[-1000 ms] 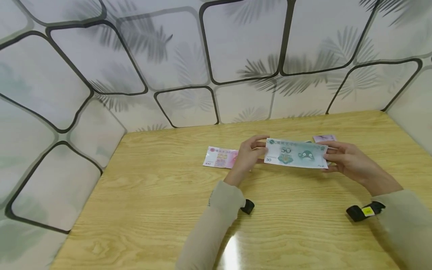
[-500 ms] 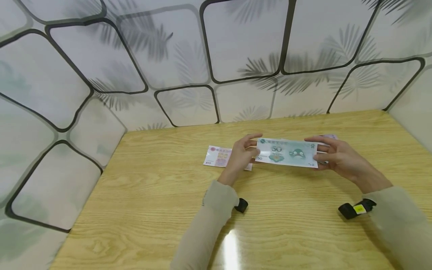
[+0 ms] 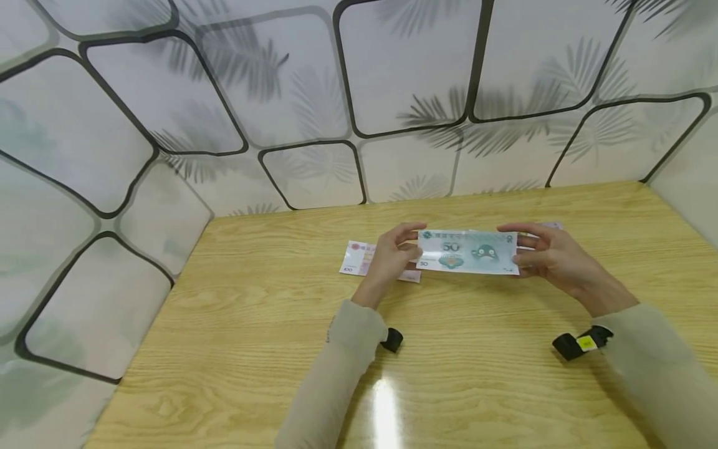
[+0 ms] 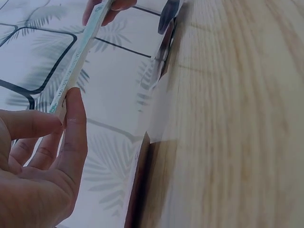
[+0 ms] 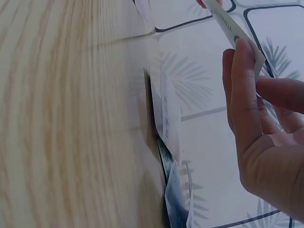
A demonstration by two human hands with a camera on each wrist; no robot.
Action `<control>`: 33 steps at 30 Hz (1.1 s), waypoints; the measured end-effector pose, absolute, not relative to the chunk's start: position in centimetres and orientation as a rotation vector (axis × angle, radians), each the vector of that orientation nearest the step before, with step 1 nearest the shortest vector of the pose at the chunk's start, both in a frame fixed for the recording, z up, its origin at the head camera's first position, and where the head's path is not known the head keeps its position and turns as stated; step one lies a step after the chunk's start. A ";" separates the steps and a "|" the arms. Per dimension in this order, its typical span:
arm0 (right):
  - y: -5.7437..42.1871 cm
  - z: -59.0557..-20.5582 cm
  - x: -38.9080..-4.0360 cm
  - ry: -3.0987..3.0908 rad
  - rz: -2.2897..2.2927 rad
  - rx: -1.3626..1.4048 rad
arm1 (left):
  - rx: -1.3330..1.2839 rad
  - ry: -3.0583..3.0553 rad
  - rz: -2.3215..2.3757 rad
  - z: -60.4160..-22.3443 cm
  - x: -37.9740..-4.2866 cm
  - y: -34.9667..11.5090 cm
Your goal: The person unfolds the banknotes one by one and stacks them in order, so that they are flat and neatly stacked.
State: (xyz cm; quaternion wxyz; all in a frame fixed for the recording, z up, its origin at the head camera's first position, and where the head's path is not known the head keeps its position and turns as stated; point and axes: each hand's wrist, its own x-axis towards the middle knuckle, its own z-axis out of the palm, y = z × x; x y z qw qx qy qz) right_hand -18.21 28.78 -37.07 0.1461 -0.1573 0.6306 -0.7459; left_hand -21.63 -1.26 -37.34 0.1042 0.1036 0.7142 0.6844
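Note:
In the head view a green-and-white 50 play banknote (image 3: 468,253) is held up level above the table, its printed face toward me. My left hand (image 3: 387,259) pinches its left end between thumb and fingers. The other end is pinched by my right hand (image 3: 552,259). Seen nearly edge-on in the left wrist view, the banknote (image 4: 80,57) runs from my left hand (image 4: 47,161) up to the other hand. My right hand (image 5: 266,123) pinches its end in the right wrist view too. A pink 100 note (image 3: 353,259) lies behind the left hand, partly covered.
Behind the right hand a purple note (image 3: 553,225) shows only in part. Several slightly curled notes (image 5: 171,118) lie on the wooden table (image 3: 241,324) in the right wrist view. A patterned wall (image 3: 404,75) borders the table's far edge.
Both hands have moved left with the 50 banknote stretched between them. It now covers more of the things behind it on the table. The pink note has stayed in place.

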 end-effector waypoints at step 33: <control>24.9 -36.6 -19.1 1.844 -2.146 -0.379 | 0.261 2.174 2.009 -37.0 -22.2 -5.0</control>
